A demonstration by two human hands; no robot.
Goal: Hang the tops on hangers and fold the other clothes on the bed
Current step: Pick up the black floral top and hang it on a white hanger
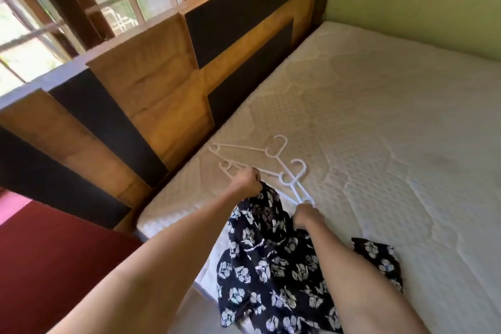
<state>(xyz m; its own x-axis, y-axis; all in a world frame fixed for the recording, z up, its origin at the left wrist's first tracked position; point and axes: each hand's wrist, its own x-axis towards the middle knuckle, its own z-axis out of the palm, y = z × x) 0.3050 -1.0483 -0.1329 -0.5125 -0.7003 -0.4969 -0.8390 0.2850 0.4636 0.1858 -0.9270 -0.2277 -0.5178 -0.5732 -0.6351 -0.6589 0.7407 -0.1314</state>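
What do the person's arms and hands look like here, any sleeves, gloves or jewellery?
Both arms are bare from the bottom edge of the view up to the hands, with no sleeve in sight. The left hand and the right hand wear no gloves. No watch, bracelet or ring shows on either, though the fingers are mostly turned away from the camera.

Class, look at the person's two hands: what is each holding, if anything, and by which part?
Both hands grip the black floral garment at its upper edge: left hand at one corner, right hand further along. The white hangers lie unheld.
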